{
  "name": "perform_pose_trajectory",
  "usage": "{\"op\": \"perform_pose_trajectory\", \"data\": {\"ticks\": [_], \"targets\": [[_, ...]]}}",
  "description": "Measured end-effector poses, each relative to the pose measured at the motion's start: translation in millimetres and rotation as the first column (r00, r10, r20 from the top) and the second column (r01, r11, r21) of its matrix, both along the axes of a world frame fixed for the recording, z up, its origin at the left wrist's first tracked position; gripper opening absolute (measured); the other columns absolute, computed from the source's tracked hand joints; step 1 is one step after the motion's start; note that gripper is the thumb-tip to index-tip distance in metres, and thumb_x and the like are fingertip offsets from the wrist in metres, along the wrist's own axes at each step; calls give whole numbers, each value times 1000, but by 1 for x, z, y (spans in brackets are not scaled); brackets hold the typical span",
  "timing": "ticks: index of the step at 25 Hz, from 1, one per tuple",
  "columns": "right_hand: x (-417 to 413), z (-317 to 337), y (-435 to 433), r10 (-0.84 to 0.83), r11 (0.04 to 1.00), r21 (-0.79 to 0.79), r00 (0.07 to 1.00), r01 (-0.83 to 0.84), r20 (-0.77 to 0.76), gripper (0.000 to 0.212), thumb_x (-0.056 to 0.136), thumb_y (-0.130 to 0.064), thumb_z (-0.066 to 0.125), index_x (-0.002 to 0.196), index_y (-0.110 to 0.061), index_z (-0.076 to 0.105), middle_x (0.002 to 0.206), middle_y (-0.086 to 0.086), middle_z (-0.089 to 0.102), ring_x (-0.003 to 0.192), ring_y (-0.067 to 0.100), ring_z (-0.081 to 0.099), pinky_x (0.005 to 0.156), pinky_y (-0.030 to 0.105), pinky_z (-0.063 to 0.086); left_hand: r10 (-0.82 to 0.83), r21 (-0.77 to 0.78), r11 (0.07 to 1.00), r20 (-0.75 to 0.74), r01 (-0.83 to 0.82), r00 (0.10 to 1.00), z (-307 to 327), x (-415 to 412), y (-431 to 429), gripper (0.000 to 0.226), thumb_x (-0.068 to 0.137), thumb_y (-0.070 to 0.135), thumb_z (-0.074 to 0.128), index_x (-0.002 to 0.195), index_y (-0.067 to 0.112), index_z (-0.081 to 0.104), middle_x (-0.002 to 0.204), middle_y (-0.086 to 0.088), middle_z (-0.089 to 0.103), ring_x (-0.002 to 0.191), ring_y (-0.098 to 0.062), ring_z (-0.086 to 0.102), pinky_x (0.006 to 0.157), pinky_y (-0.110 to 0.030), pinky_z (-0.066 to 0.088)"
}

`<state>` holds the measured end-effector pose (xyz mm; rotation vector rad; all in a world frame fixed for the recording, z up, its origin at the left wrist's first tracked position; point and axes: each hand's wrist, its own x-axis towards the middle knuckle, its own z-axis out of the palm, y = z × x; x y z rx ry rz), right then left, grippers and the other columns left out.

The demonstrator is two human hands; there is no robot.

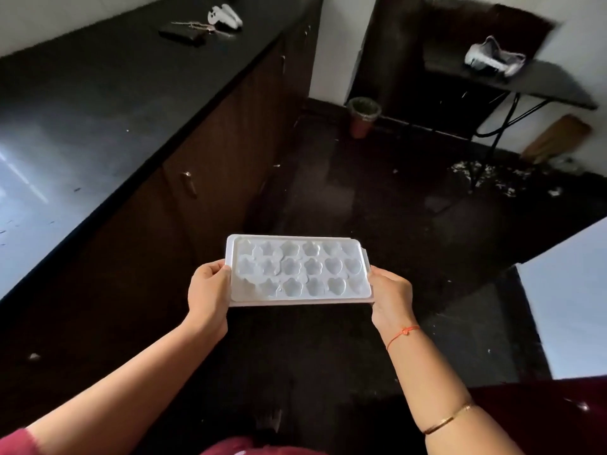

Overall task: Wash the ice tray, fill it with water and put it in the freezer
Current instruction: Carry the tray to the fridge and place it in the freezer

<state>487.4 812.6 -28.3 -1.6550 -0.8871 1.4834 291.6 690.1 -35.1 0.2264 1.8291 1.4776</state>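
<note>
Ice tray [299,272] is held level above the floor, left hand [208,292] and right hand [391,295] each gripping a short end. Likely light, rigid plastic; keep level once filled.

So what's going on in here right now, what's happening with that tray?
A person stands in a kitchen holding a white ice tray level in front of them. The left hand grips one short end and the right hand grips the other. The tray is over the dark floor, beside a black countertop. Whether its shaped moulds hold water is hard to tell.
</note>
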Motion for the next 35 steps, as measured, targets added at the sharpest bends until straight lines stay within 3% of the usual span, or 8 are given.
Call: {"op": "perform_pose_trajectory", "data": {"ticks": [8,11,13,16,19,23,31,35], "targets": [[35,-4,102,-115,993,-12,993,115,-8,22,81,6,55,88,-9,71,88,10,71,82,24,67,63,28,54,-36,-18,999,39,37,999,3,17,127,24,78,15,50,94,14,67,94,-10,72,88,-30,69,81,-52,56],[52,-4,141,-119,993,-23,993,119,5,23,81,5,55,85,-12,70,92,11,71,88,25,67,78,34,56,-27,-30,999,44,28,999,13,39,164,30,79,6,46,70,20,71,80,-8,72,79,-27,68,76,-43,56],[66,-1,172,-118,993,-25,993,118,-1,22,81,4,56,89,-10,70,95,11,71,91,25,67,80,33,55,-3,-18,1000,54,4,999,18,54,194,34,79,4,45,62,21,69,74,-6,70,76,-26,66,74,-42,54],[84,1,214,-139,990,-14,990,139,2,20,82,3,56,86,-11,71,92,11,71,89,25,67,76,31,55,10,3,1000,65,-10,998,16,73,238,17,79,12,48,85,13,63,93,-13,69,86,-29,66,82,-49,54],[101,6,247,-156,988,-8,988,156,1,21,81,4,56,89,-9,70,92,11,71,88,25,67,76,31,55,-34,0,999,62,34,997,1,89,274,32,70,23,47,94,9,64,98,-14,69,88,-30,67,80,-52,55],[125,9,283,-182,983,-8,983,182,-2,22,80,5,56,85,-11,70,86,8,70,79,20,65,64,23,51,-82,-48,995,70,85,994,-6,111,317,35,72,28,43,98,10,60,102,-13,67,91,-29,66,80,-53,55],[154,1,350,-245,969,-16,970,245,8,17,80,3,55,83,0,71,86,14,68,81,24,63,63,26,50,-158,-83,983,65,164,985,-10,135,401,39,70,33,42,96,8,58,106,-16,65,93,-32,65,78,-51,54],[172,8,370,-250,968,-34,968,249,-11,13,79,0,59,85,4,70,83,16,66,76,25,62,60,27,50,-127,-58,990,89,132,988,8,155,430,12,83,26,44,88,19,54,99,-7,61,95,-28,62,84,-48,52]]}}
